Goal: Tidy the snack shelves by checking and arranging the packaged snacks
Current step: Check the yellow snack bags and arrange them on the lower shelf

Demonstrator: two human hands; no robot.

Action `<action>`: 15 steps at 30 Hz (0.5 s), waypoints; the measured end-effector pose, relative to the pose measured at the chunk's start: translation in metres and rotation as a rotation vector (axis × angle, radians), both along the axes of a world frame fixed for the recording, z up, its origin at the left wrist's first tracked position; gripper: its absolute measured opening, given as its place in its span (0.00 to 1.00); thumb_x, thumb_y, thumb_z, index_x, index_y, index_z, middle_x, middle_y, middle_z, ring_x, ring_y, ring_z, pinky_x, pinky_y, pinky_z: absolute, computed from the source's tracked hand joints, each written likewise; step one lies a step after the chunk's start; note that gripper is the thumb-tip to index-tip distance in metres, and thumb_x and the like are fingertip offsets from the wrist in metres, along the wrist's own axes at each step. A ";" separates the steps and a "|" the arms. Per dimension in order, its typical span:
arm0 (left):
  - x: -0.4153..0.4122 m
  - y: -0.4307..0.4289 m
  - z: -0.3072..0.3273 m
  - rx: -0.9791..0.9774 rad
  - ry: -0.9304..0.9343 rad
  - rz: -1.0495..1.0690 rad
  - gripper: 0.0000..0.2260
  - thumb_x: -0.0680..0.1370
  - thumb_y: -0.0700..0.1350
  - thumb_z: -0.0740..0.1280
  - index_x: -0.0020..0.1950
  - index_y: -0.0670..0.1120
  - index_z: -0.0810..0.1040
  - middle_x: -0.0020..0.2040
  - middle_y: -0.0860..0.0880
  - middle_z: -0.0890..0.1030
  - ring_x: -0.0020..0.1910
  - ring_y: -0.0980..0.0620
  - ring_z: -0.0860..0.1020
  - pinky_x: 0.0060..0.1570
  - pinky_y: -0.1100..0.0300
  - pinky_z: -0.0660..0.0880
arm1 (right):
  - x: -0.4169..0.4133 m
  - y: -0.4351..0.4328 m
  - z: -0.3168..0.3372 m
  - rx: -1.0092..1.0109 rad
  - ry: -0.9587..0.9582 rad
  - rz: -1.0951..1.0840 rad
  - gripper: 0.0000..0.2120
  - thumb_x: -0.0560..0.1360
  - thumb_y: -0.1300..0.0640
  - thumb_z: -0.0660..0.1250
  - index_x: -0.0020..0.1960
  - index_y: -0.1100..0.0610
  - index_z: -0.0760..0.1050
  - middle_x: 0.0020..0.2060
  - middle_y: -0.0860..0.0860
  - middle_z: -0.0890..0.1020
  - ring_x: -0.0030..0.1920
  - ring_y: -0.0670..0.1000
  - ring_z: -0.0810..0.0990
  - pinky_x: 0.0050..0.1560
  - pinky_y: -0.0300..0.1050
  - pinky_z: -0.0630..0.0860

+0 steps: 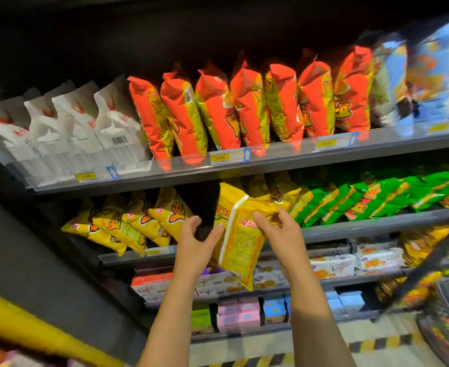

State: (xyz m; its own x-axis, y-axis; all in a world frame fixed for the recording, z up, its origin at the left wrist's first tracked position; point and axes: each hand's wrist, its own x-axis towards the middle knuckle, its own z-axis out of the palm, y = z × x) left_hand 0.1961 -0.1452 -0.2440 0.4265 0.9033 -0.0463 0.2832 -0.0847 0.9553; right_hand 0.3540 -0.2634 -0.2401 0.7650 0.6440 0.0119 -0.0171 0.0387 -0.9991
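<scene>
Before the second shelf point(350, 227), yellow snack packet point(240, 242) printed back outward, long axis 12 to 6 o'clock, right hand point(279, 229) pinching its 2 o'clock corner, left hand point(197, 242) loosely cupped at 9 o'clock, thumb by its edge, yellow bags point(128, 223) at 9, green bags point(364, 200) at 3, orange bags point(244, 109) at 12.

arms raised, forearms bare | my left hand point(195, 242) cupped, thumb perhaps touching the packet point(240, 250) | my right hand point(279, 229) pinches its top
</scene>
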 end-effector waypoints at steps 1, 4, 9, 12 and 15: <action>0.000 -0.010 0.002 -0.004 0.003 -0.049 0.33 0.76 0.61 0.75 0.77 0.54 0.68 0.77 0.56 0.70 0.77 0.55 0.67 0.76 0.49 0.68 | 0.004 -0.012 0.001 0.014 0.018 0.035 0.07 0.79 0.52 0.75 0.54 0.52 0.83 0.50 0.49 0.88 0.53 0.50 0.86 0.58 0.55 0.82; 0.001 -0.045 0.009 -0.033 0.009 -0.175 0.43 0.69 0.71 0.74 0.79 0.55 0.67 0.75 0.59 0.73 0.74 0.59 0.71 0.72 0.52 0.72 | 0.013 -0.046 0.003 0.066 0.078 0.130 0.13 0.76 0.46 0.74 0.56 0.52 0.84 0.54 0.50 0.88 0.58 0.54 0.86 0.64 0.59 0.80; 0.012 -0.106 0.015 -0.125 -0.017 -0.245 0.28 0.72 0.68 0.69 0.70 0.61 0.75 0.60 0.63 0.85 0.60 0.61 0.83 0.65 0.52 0.78 | 0.022 -0.087 0.005 0.108 0.180 0.204 0.27 0.73 0.40 0.70 0.66 0.55 0.79 0.56 0.51 0.88 0.57 0.50 0.87 0.58 0.52 0.81; 0.023 -0.137 0.017 -0.124 -0.064 -0.147 0.25 0.72 0.68 0.67 0.65 0.59 0.79 0.57 0.59 0.87 0.58 0.56 0.84 0.61 0.51 0.80 | 0.026 -0.106 0.002 0.097 0.155 0.221 0.34 0.73 0.36 0.68 0.72 0.56 0.75 0.57 0.50 0.87 0.57 0.48 0.86 0.54 0.45 0.82; 0.034 -0.161 0.020 -0.122 -0.096 -0.059 0.24 0.71 0.68 0.67 0.63 0.59 0.80 0.55 0.59 0.87 0.57 0.56 0.85 0.57 0.53 0.80 | 0.023 -0.126 -0.001 0.029 0.161 0.300 0.37 0.70 0.27 0.70 0.71 0.48 0.75 0.60 0.47 0.86 0.61 0.48 0.85 0.61 0.52 0.82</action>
State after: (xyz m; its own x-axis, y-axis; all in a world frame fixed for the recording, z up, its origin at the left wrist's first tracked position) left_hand 0.2301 -0.3061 -0.2240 0.4862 0.8668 -0.1109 0.1884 0.0199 0.9819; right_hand 0.3773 -0.3896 -0.2412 0.5351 0.8417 -0.0721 -0.1897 0.0365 -0.9812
